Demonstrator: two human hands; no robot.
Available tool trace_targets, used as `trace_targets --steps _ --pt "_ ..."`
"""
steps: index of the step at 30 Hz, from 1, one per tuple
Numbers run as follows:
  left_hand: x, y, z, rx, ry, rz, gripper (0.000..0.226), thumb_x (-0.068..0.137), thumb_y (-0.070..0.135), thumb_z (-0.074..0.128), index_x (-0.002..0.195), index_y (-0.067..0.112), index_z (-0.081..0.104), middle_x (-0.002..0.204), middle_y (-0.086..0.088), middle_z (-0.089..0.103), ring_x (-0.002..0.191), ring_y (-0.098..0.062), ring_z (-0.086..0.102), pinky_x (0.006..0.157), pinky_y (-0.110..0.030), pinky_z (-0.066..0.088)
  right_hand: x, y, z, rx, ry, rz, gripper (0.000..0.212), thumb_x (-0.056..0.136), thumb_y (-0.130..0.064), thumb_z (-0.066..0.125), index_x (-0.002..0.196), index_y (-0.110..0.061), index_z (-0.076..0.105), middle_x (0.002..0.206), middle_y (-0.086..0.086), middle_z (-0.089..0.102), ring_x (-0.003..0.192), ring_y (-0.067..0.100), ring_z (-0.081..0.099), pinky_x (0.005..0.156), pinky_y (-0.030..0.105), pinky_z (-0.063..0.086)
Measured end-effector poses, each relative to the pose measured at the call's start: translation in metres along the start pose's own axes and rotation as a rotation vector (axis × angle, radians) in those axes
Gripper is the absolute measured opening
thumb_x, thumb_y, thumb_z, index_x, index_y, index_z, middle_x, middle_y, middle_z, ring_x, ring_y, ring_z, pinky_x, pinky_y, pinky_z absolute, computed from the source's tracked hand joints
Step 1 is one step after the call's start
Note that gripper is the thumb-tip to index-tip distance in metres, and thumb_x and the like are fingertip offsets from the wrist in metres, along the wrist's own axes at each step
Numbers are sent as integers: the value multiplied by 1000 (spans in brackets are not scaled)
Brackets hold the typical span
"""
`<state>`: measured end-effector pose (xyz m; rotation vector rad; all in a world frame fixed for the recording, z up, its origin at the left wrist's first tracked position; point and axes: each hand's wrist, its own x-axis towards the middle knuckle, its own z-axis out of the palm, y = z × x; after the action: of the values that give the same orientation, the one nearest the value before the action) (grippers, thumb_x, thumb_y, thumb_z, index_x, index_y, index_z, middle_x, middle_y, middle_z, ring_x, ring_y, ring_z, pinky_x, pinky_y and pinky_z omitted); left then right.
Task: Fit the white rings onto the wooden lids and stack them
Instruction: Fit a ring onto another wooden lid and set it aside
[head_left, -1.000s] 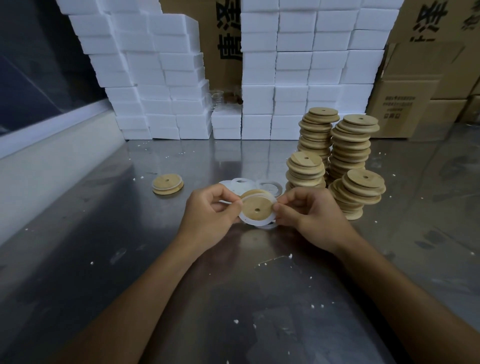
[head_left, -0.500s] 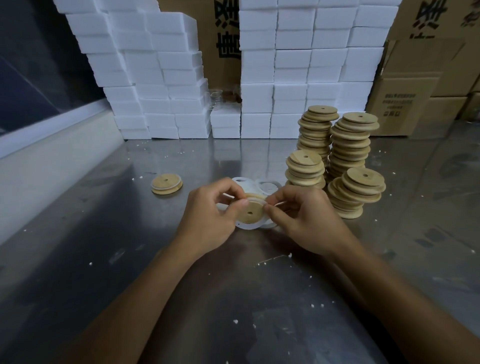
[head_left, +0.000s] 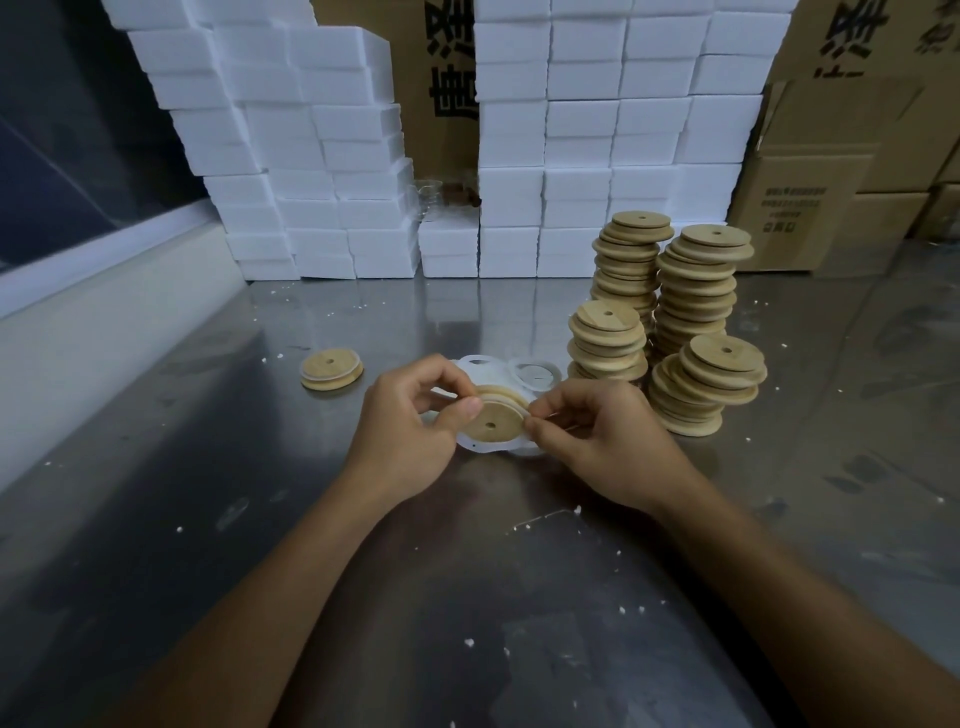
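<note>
a person's left hand (head_left: 410, 431) and right hand (head_left: 602, 441) together hold a wooden lid (head_left: 492, 423) just above a steel table (head_left: 260, 519), thumbs and curled fingers pinching its opposite edges. a white ring (head_left: 501, 399) appears to sit partway round the lid, though fingers hide much of it. loose white rings (head_left: 535, 373) lie beneath and behind. one finished lid (head_left: 331, 368) rests to the left; stacks of bare lids (head_left: 675, 322) stand to the right, before white foam boxes (head_left: 597, 156).
</note>
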<state>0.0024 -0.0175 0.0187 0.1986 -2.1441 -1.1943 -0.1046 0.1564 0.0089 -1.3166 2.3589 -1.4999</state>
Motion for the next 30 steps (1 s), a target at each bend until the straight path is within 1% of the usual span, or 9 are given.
trace_targets --steps 3,6,8,10,12,14,17,19,30 --pt "-3 0 5 -122 41 -103 27 83 -4 70 70 19 64 75 5 71 70 -12 69 67 -33 56 0 2 0 71 32 41 6 87 -16 75 82 -19 73 78 -7 75 71 6 72 66 32 60" --pt "-5 4 10 -292 62 -220 34 87 -5 66 66 22 63 80 0 70 76 -22 73 72 -49 61 0 0 -3 205 69 86 6 88 -14 75 84 -10 72 78 3 76 72 20 74 75 48 62" --pt "-5 5 11 -301 67 -221 32 88 -5 64 68 20 61 85 -5 68 79 -26 72 74 -53 60 0 -2 -3 240 88 94 7 88 -12 74 85 -6 71 77 8 76 71 24 74 76 53 61" --pt "-5 5 11 -174 58 -135 25 88 -4 63 74 17 58 83 -3 65 75 -22 69 78 -48 59 -1 -4 -3 214 112 70 6 88 -11 73 86 -5 71 76 10 75 70 28 73 73 54 60" --pt "-4 5 11 -102 54 -79 23 87 -3 64 78 17 58 79 7 64 70 -16 66 74 -39 55 -2 -6 -2 139 138 10 5 88 -11 73 87 -6 72 75 6 74 69 23 72 70 48 61" --pt "-4 6 11 -116 43 -63 26 86 -3 66 79 21 59 79 13 65 73 -14 69 72 -33 56 -2 -7 -2 46 159 -58 3 87 -11 74 87 -8 73 75 -1 74 68 9 70 66 34 60" --pt "-5 7 12 -94 34 -22 24 84 4 70 79 24 60 81 13 67 78 -11 71 72 -32 59 -2 -9 -2 -34 167 -127 1 86 -11 74 87 -11 73 75 -12 71 68 1 69 61 14 53" --pt "-5 7 12 -61 28 9 21 83 8 72 80 25 60 83 12 67 80 -11 70 74 -31 58 -3 -10 0 -51 154 -151 2 88 -12 73 88 -13 72 75 -17 70 70 -2 68 61 8 49" --pt "-4 8 7 -18 8 8 34 78 -3 74 71 28 61 80 13 70 82 -5 67 79 -24 54 1 -4 0 -19 139 -129 11 87 -10 73 85 -21 73 76 -14 71 75 2 68 65 10 49"
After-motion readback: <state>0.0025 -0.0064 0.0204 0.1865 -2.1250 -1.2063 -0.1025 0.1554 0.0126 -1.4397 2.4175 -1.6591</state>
